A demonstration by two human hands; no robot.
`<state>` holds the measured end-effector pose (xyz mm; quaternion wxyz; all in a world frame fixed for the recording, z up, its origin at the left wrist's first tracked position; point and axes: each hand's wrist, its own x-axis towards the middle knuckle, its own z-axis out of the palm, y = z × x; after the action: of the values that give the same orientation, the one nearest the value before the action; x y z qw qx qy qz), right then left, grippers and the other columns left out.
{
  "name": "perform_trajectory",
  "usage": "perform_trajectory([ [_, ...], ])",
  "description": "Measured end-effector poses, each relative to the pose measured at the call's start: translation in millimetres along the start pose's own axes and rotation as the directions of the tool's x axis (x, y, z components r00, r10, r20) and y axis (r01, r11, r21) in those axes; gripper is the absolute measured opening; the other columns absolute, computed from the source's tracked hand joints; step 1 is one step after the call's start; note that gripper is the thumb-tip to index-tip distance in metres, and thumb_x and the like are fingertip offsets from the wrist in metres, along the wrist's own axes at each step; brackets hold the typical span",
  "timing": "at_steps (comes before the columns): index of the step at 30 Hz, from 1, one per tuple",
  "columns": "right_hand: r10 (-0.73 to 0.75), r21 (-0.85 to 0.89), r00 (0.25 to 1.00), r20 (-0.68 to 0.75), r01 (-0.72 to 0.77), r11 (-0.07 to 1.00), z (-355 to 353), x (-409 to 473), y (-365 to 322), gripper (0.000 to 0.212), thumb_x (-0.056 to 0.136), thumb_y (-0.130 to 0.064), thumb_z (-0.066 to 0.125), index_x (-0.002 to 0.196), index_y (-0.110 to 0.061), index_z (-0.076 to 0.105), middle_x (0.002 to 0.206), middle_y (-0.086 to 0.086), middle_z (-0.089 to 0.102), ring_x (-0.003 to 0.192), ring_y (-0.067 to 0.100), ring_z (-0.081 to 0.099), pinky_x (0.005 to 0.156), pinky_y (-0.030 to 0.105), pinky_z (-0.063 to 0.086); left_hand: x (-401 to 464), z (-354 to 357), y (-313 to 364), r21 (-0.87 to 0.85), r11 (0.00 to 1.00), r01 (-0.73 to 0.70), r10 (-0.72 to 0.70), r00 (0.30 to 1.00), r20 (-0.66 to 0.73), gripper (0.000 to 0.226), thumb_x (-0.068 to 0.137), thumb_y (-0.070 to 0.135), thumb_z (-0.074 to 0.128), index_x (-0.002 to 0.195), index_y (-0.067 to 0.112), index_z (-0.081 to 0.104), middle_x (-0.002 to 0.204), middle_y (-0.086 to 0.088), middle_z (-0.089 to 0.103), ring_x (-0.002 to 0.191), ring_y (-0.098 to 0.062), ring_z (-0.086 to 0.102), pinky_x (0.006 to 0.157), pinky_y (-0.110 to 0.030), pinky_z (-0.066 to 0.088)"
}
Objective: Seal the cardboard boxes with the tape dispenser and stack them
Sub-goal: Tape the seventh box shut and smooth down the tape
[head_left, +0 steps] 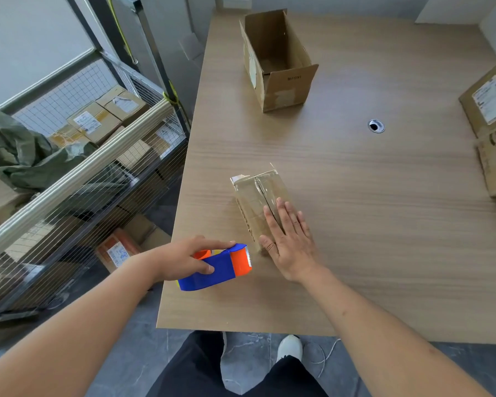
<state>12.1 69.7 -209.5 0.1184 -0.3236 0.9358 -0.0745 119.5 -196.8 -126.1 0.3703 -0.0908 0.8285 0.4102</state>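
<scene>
the open box point(278, 61) by the table's far edge bears dark print on its near flap, seen upside down, perhaps "8/0/1". labels on the right-edge boxes point(491, 100) are too small to read.

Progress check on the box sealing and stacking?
Done: two boxes sit stacked at the right edge. In hand: right hand presses flat on the small box, tape across its seam; left hand grips the tape dispenser. Left: the open box, unsealed.

A small taped box point(258, 202) lies flat near the worktop's front edge; the blue-and-orange dispenser point(216, 267) sits just beside it — an open box point(275, 58) stands farther back, flaps up.
</scene>
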Motion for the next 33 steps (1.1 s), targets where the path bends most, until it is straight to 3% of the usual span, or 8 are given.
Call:
perform_trajectory([
  [6,0.007,0.002,0.998,0.060,-0.007,1.000,-9,1,-2,0.071,0.097,-0.065,-0.002,0.159,-0.033,-0.018,0.165,-0.003,-0.030,0.150,0.012,-0.032,0.122,0.037,-0.019,3,8,-3,0.067,0.997,0.048,-0.045,0.998,-0.040,0.061,0.101,0.031,0.056,0.141,0.071,0.033,0.113,0.008,0.050,0.105,-0.012,0.052,0.098,-0.034,0.042],
  [13,0.008,0.006,0.998,0.070,-0.009,1.000,-10,3,-3,0.073,0.096,-0.067,-0.001,0.159,-0.035,-0.017,0.165,-0.003,-0.030,0.150,0.012,-0.032,0.122,0.037,-0.020,17,26,15,0.076,0.996,0.048,-0.046,0.999,-0.025,0.053,0.107,0.029,0.044,0.155,0.048,0.029,0.132,0.005,0.055,0.115,-0.018,0.052,0.089,-0.027,0.040],
  [16,0.007,0.015,0.997,0.081,-0.009,1.000,-12,3,-3,0.074,0.095,-0.068,-0.001,0.159,-0.035,-0.017,0.165,-0.004,-0.030,0.149,0.012,-0.033,0.121,0.036,-0.022,24,29,18,0.049,0.994,0.099,-0.099,0.995,-0.011,0.047,0.105,0.032,0.042,0.151,0.045,0.037,0.133,0.004,0.058,0.117,-0.022,0.054,0.101,-0.038,0.042],
  [19,0.010,0.024,0.994,0.110,-0.013,1.000,-15,4,-4,0.076,0.091,-0.070,-0.005,0.158,-0.037,-0.020,0.164,-0.005,-0.033,0.148,0.011,-0.035,0.119,0.034,-0.025,23,26,11,0.114,0.980,0.163,-0.160,0.987,-0.029,0.028,0.104,0.028,0.037,0.128,0.025,0.052,0.116,-0.003,0.064,0.108,-0.028,0.059,0.093,-0.039,0.044],
  [22,0.015,0.024,0.994,0.105,-0.017,1.000,-16,4,-4,0.076,0.090,-0.070,-0.007,0.158,-0.037,-0.021,0.164,-0.005,-0.034,0.148,0.011,-0.036,0.119,0.034,-0.025,11,27,0,0.080,0.991,0.110,-0.108,0.994,-0.024,0.033,0.105,0.027,0.039,0.134,0.039,0.049,0.116,0.005,0.064,0.105,-0.019,0.059,0.093,-0.035,0.045],
  [28,0.037,0.087,0.992,0.119,-0.048,0.995,-23,2,-10,0.078,0.092,-0.074,0.000,0.159,-0.038,-0.015,0.165,-0.006,-0.030,0.149,0.010,-0.032,0.124,0.038,-0.016,12,34,-2,0.246,0.958,0.144,-0.060,0.946,-0.319,0.060,0.102,0.047,0.046,0.155,0.054,0.018,0.100,0.004,0.049,0.085,-0.013,0.053,0.079,-0.032,0.045],
  [31,0.043,0.067,0.994,0.097,-0.050,0.997,-24,0,-14,0.088,0.088,-0.080,0.010,0.160,-0.036,-0.014,0.165,-0.005,-0.031,0.151,0.012,-0.030,0.123,0.038,-0.018,20,40,2,0.345,0.927,0.147,0.012,0.908,-0.419,0.072,0.098,0.047,0.057,0.157,0.052,0.016,0.097,0.004,0.046,0.080,-0.014,0.047,0.072,-0.030,0.042],
  [33,0.053,0.034,0.996,0.078,-0.056,0.998,-22,0,-16,0.093,0.087,-0.080,0.018,0.161,-0.033,-0.011,0.166,-0.001,-0.028,0.153,0.017,-0.026,0.124,0.041,-0.016,27,44,1,0.401,0.899,0.175,0.037,0.884,-0.467,0.077,0.095,0.051,0.061,0.158,0.049,0.017,0.101,0.000,0.047,0.085,-0.017,0.048,0.075,-0.030,0.046],
])
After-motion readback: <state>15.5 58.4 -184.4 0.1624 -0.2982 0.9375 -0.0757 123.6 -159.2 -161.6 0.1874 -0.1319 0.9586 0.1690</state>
